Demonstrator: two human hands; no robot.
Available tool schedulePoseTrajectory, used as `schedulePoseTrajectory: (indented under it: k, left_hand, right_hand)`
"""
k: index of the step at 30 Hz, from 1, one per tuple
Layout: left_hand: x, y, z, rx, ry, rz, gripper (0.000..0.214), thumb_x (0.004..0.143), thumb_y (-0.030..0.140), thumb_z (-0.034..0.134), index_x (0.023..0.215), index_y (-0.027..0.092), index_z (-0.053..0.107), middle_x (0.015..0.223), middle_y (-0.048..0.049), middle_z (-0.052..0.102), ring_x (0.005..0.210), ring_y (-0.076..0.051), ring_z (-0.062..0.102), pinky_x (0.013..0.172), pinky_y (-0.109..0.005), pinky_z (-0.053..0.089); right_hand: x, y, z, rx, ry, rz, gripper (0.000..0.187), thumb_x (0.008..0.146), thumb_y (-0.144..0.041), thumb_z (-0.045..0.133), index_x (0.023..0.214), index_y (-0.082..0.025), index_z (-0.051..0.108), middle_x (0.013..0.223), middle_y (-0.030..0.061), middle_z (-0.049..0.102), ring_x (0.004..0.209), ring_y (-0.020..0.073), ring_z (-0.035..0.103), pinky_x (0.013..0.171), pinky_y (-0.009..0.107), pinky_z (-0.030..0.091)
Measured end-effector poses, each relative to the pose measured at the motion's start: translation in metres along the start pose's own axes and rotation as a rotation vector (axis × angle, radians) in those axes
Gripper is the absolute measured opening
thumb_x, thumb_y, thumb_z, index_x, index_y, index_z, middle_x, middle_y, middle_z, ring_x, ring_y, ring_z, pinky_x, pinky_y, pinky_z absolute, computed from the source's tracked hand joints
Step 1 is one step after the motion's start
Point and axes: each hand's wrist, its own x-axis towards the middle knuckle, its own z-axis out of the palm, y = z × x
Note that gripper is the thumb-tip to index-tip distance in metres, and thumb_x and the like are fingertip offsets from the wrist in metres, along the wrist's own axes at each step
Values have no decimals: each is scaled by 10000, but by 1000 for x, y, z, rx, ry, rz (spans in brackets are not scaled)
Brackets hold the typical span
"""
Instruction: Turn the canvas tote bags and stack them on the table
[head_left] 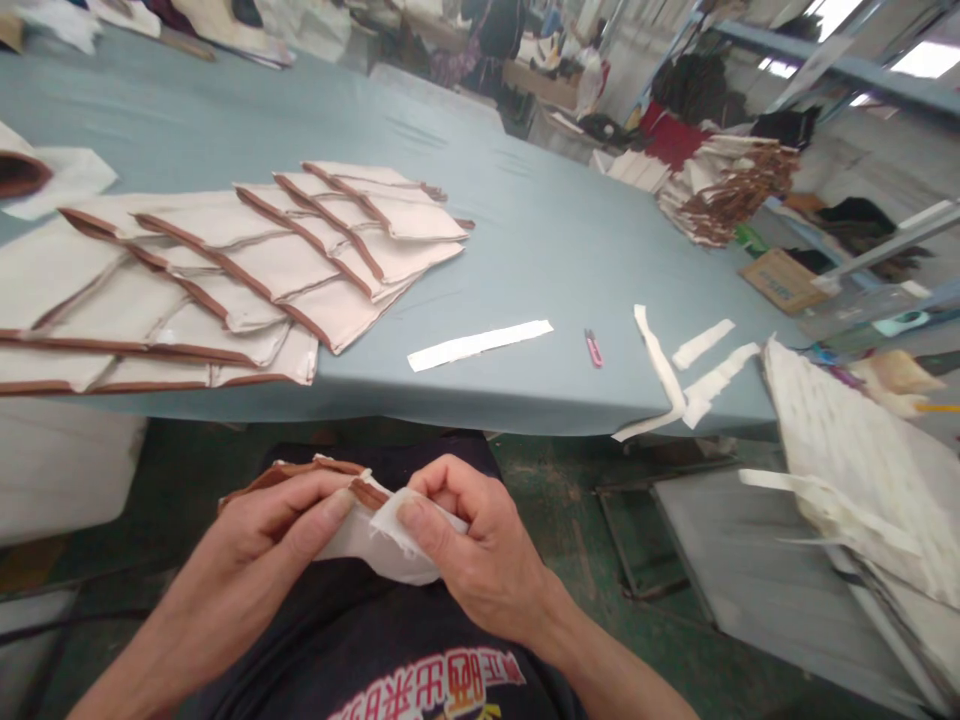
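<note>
My left hand (296, 525) is closed on a white fabric piece with brown edging (367, 492), the thumb pressing along the brown edge. My right hand (465, 525) pinches a frayed white cloth part (397, 518) at the other end of that piece. Both hands are close together over my lap, below the table's front edge. Whether the frayed part is joined to the edged piece or separate, I cannot tell. On the table in front lie a flat white strip (480, 345) and small pink thread snips (593, 348).
Overlapping white fabric pieces with brown edging (247, 250) cover the table's left side. Several loose white strips (660, 370) lie at the right. A stack of edged pieces (731, 185) and a cardboard box (784, 280) stand farther back. White cloth (840, 450) hangs at the right.
</note>
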Motion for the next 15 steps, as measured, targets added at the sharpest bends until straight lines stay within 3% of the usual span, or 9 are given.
schedulePoseTrajectory:
  k: [6,10,15]
  left_hand:
    - [-12,-2,7,-156,-11,-106,415,993,591,721,907,240,926,804,-52,838,699,-223,721,648,-223,598]
    - [-13,2,12,-218,-14,-117,404,973,578,729,892,244,941,789,-53,835,669,-218,733,595,-222,587]
    - [-14,-4,13,-253,2,-165,360,953,554,756,917,251,948,878,-66,877,728,-234,773,616,-226,593]
  right_hand:
    - [-2,-6,6,-18,3,44,305,1024,-507,671,918,-222,637,627,-65,558,516,96,420,488,241,284]
    - [-1,-12,11,-146,21,45,247,1006,-457,673,913,-231,642,610,-72,550,516,100,432,519,254,276]
    - [3,-14,14,-236,51,87,208,994,-428,665,914,-242,617,629,-63,582,546,118,471,582,270,293]
